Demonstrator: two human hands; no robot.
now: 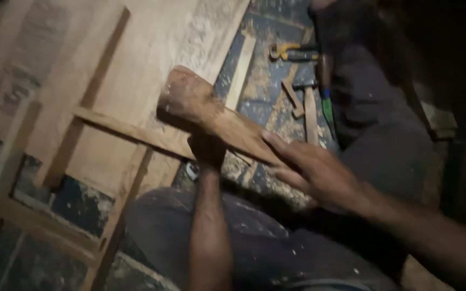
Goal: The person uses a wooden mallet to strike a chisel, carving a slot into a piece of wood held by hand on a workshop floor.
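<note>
Both hands hold the wooden piece (217, 116): left hand (207, 151) half hidden beneath, right hand (311, 170) open-fingered.

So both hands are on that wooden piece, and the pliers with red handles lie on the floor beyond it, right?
Nearly. The head view shows the left hand and right hand on the wooden piece, and the pliers on the floor beyond it, but their handles are yellow, not red.
</note>
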